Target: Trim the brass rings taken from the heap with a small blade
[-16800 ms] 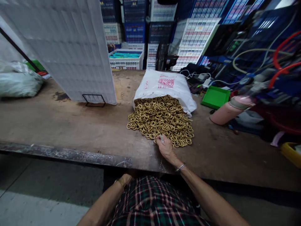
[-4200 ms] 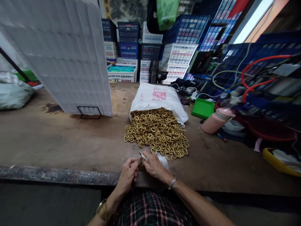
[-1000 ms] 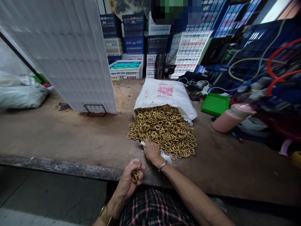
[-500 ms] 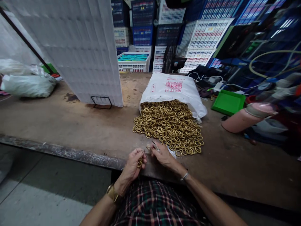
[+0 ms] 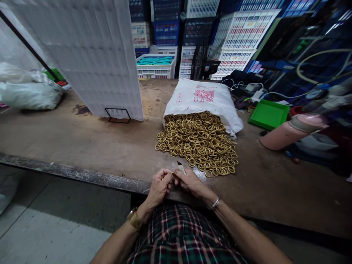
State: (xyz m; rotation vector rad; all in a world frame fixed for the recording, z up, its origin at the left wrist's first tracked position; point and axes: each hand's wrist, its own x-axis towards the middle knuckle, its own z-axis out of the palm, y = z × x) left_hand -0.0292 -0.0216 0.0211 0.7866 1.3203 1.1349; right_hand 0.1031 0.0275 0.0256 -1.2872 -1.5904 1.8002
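A brass-coloured ring (image 5: 173,175) sits between the fingertips of both hands, close to the table's front edge. My left hand (image 5: 158,185) is closed, pinching the ring from the left; its palm is turned away. Closed as well, my right hand (image 5: 191,181) grips a small craft knife (image 5: 180,167), whose dark pointed blade sticks up past the thumb. The right fingertips touch the ring too. Just beyond the hands lies a large pile of similar rings (image 5: 198,143), spilling from a white sack (image 5: 194,97) with red print.
On the wooden table (image 5: 55,135), a tall white padded panel (image 5: 110,66) stands left, beside a wire stand (image 5: 118,115). A green tray (image 5: 268,114) and a pink bottle (image 5: 293,132) are at right. Stacked crates (image 5: 166,33) and a fan (image 5: 202,64) rise behind.
My hands have come together, and the fingertips now meet at the ring. The left hand has turned, hiding rings that showed in its palm. The knife blade stands more upright.
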